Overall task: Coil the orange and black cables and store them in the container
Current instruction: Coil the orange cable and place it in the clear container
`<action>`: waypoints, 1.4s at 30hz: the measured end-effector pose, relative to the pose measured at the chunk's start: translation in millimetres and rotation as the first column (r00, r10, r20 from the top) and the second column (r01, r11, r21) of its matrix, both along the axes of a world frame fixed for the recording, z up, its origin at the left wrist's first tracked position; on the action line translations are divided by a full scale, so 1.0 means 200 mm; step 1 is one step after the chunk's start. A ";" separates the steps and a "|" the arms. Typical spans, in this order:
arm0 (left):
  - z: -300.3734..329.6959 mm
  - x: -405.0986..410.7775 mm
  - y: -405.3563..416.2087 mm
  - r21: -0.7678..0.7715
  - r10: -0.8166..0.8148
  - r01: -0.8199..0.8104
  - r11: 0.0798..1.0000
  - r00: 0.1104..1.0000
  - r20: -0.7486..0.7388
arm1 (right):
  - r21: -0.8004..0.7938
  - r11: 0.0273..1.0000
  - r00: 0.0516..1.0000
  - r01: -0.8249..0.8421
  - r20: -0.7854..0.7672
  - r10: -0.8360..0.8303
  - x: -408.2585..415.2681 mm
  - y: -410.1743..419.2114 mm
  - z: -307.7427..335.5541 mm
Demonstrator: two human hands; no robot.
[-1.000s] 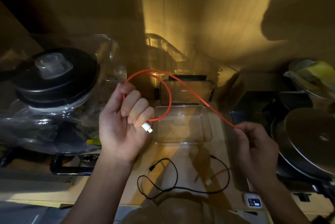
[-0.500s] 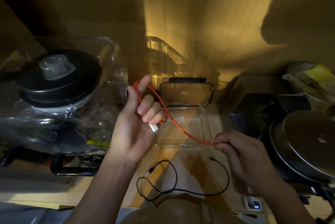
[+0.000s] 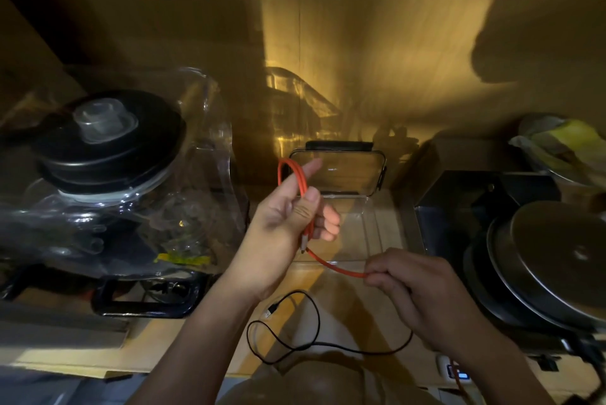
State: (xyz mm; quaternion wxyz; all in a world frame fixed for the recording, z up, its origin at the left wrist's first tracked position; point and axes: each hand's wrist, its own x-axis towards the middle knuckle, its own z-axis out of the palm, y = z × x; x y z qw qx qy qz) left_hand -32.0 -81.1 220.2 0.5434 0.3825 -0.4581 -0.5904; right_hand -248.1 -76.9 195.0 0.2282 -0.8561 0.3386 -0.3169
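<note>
At centre frame the orange cable (image 3: 300, 185) is pinched looped in the left hand (image 3: 282, 227) above the open container (image 3: 367, 208), its tail pinched taut by the right hand (image 3: 423, 293) for winding.

Counting what's showing up here: 2 hands, the left hand (image 3: 285, 224) and the right hand (image 3: 423, 293). 2 cables, 1 orange cable (image 3: 303, 185) and 1 black cable (image 3: 295, 344). 1 clear container (image 3: 369, 230) sitting with 1 lid (image 3: 347, 171). Also seeing 1 black-lidded jar (image 3: 108, 145) and 1 round metal lid (image 3: 557, 257).
</note>
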 end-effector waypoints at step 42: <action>-0.37 0.07 0.07 -0.455 0.450 -0.204 0.867 0.712 0.539 | -0.058 0.975 0.969 0.215 -0.114 -0.220 -0.17 -0.09 0.01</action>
